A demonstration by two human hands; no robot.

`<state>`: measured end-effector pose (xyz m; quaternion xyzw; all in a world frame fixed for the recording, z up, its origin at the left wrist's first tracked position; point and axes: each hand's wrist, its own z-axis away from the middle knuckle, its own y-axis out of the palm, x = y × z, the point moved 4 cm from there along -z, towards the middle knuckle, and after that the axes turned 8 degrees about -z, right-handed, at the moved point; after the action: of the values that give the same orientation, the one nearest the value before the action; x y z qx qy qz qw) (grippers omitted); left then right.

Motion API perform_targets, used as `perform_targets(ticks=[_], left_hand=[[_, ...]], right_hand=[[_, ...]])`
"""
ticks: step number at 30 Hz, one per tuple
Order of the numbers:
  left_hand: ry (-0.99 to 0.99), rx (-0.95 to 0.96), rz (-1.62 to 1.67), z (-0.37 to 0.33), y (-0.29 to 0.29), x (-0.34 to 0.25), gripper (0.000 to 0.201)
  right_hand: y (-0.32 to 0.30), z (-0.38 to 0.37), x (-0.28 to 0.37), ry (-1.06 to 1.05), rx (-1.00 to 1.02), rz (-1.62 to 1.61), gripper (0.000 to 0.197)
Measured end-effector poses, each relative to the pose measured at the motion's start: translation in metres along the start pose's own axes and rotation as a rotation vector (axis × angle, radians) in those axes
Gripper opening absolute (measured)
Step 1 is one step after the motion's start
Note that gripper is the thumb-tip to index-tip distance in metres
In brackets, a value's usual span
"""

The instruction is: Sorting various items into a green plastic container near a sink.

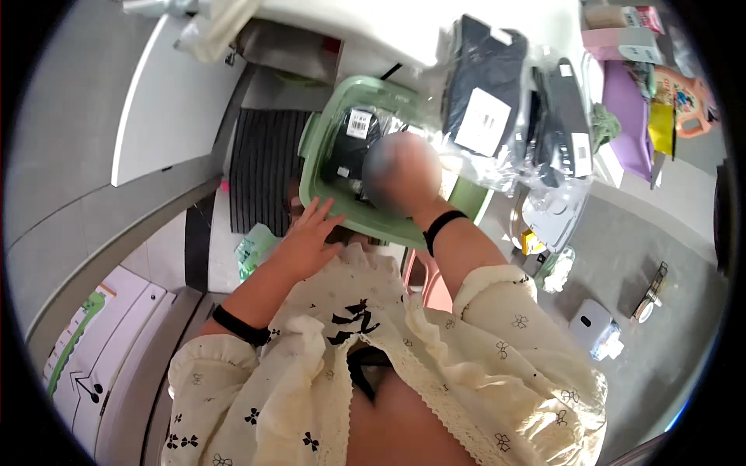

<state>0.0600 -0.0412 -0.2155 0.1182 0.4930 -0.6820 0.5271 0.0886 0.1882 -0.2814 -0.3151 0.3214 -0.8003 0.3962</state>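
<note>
White board stands at the far left, tilted, and next to it is a dark ribbed mat. To the right of the mat, the left hand lies at the near left corner of a green basket; its fingers are spread and loosely bent, it grips nothing that shows, and its fingertips seem to touch the rim.

Inside the basket, toward its left side, lie black packs in clear film, with white labels. The right hand reaches over the near wall into the basket, above these packs. A blur covers it, so I cannot tell whether its fingers are wide, narrow or closed on a pack.

Just right of the basket, a large dark pack with a white label lies by the white counter, its film crowding the rim. Slimmer dark packs lie beside it, and a purple sheet comes farther right.

As for progress, the packs look split: some are in the basket, others outside. The handling seems partway through, though how many packs remain is unclear.
</note>
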Motion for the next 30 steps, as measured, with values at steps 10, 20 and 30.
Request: perform_targets(ticks=[10, 20, 30], left_hand=[[-0.216, 0.068, 0.368, 0.02, -0.057, -0.052, 0.045], [-0.044, -0.191, 0.408, 0.043, -0.106, -0.1, 0.04], [0.013, -0.412, 0.477, 0.081, -0.143, -0.151, 0.033]], right_hand=[[-0.115, 0.138, 0.028, -0.633, -0.339, -0.333, 0.03], [-0.262, 0.233, -0.064, 0.025, -1.175, -0.621, 0.04], [-0.228, 0.154, -0.137, 0.51, -0.674, -1.028, 0.077]])
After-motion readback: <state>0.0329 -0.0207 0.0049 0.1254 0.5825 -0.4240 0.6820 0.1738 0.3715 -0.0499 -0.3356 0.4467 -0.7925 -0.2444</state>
